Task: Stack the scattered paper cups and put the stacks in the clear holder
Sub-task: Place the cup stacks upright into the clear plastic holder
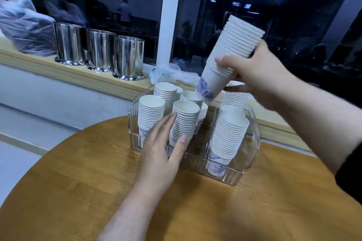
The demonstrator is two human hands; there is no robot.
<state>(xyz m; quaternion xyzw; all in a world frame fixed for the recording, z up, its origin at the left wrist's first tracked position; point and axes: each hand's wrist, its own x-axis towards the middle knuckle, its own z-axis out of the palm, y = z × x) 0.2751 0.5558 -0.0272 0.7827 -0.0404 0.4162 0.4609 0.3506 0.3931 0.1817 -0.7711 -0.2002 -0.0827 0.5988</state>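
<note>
My left hand (160, 154) rests flat-fingered against a stack (184, 121) in the clear holder (252, 154) while my right hand (252, 74) grasps a tilted cup stack (231, 55) above it.

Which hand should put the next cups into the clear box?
The right hand. It already grips a tall tilted cup stack in the air above the clear holder. The left hand holds no cups; its straight fingers rest against a front stack standing in the holder.

left hand (162, 148): fingers straight, spread | right hand (254, 70): fingers curled, gripping, raised
</note>
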